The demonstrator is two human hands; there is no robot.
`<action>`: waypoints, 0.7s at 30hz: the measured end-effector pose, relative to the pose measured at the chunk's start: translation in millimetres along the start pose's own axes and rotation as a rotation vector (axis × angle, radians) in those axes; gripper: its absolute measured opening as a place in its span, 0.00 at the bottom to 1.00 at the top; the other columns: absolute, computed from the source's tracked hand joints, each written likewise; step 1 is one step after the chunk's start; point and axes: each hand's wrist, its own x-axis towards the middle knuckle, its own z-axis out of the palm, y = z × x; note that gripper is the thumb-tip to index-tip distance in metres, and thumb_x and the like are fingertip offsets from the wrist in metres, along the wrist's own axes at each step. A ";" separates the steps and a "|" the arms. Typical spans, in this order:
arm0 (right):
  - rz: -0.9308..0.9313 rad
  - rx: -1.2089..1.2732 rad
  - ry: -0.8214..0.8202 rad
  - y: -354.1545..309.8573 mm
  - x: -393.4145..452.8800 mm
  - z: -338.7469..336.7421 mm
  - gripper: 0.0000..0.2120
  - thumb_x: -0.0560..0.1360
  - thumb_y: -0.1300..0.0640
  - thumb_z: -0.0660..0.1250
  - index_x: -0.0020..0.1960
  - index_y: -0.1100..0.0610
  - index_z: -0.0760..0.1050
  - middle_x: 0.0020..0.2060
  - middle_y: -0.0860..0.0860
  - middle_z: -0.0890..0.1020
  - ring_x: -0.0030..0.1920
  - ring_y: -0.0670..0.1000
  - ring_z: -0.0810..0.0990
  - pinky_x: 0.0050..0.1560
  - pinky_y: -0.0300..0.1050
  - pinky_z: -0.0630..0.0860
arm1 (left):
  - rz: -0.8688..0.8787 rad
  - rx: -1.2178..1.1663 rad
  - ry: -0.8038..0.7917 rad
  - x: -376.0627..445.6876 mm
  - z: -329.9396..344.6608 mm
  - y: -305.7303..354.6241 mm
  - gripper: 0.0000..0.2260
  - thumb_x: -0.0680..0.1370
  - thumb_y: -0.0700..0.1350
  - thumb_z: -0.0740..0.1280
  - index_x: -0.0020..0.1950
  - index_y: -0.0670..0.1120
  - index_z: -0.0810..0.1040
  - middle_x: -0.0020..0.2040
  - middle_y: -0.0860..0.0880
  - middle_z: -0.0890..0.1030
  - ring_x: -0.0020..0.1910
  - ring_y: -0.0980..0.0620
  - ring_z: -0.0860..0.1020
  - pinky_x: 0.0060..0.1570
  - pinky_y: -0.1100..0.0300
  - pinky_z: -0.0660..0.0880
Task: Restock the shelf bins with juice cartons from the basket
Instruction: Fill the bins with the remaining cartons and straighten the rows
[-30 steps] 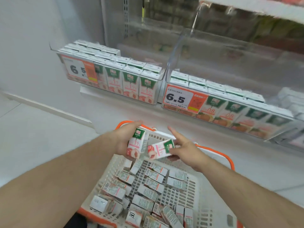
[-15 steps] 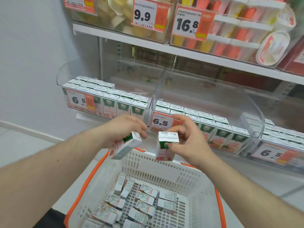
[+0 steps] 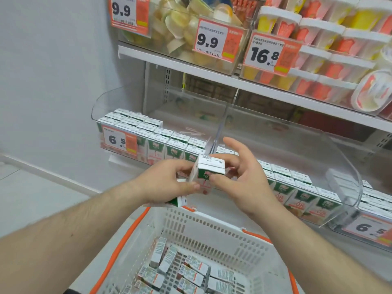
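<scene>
An upright white and green juice carton (image 3: 209, 174) is held between both hands in front of the shelf bins. My right hand (image 3: 239, 177) pinches it from the right with thumb and fingers. My left hand (image 3: 167, 183) touches its left side and also grips a second carton (image 3: 179, 201), lying sideways under the palm. The left clear bin (image 3: 127, 132) holds rows of cartons; the middle bin (image 3: 301, 187) holds more, with bare room at its back. Below, the white basket (image 3: 191, 228) with orange handles holds several loose cartons.
An upper shelf (image 3: 212, 75) carries fruit cups and tubs behind price tags 9.9 and 16.8. A third bin (image 3: 373, 211) with cartons sits at the far right. A grey wall stands left, pale floor below it.
Both hands rose and came together; the right hand's carton now sits between the two hands. The left hand's carton has tucked under its palm. The view tilted up.
</scene>
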 end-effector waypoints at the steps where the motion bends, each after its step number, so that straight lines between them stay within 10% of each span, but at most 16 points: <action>1: -0.018 -0.018 -0.003 -1.0 2.8 1.4 0.34 0.66 0.58 0.76 0.64 0.38 0.66 0.53 0.43 0.84 0.47 0.43 0.79 0.46 0.36 0.74 | -0.006 0.001 0.018 -1.4 -5.0 -2.2 0.15 0.66 0.62 0.69 0.52 0.68 0.79 0.54 0.63 0.82 0.56 0.60 0.79 0.62 0.51 0.74; 8: -0.076 -0.147 -0.051 -17.0 25.5 19.1 0.25 0.63 0.52 0.70 0.59 0.38 0.73 0.52 0.37 0.78 0.52 0.41 0.77 0.53 0.45 0.77 | -0.061 -0.082 0.115 -6.7 -29.9 -17.5 0.11 0.70 0.58 0.67 0.50 0.72 0.77 0.48 0.65 0.82 0.51 0.59 0.80 0.58 0.47 0.76; 14: 0.000 -0.236 -0.158 -42.0 78.4 49.4 0.08 0.71 0.59 0.76 0.47 0.50 0.79 0.44 0.51 0.85 0.44 0.54 0.84 0.48 0.56 0.82 | -0.099 -0.233 0.244 -3.0 -46.3 -27.8 0.11 0.71 0.57 0.69 0.53 0.61 0.82 0.49 0.59 0.85 0.51 0.58 0.82 0.59 0.50 0.76; 21: 0.209 -0.244 -0.002 -37.7 202.1 70.2 0.11 0.70 0.62 0.73 0.40 0.57 0.70 0.39 0.59 0.83 0.40 0.58 0.85 0.44 0.59 0.84 | -0.529 -0.446 0.568 17.3 -62.5 -42.4 0.16 0.76 0.56 0.67 0.36 0.46 0.82 0.34 0.48 0.79 0.36 0.50 0.75 0.38 0.59 0.68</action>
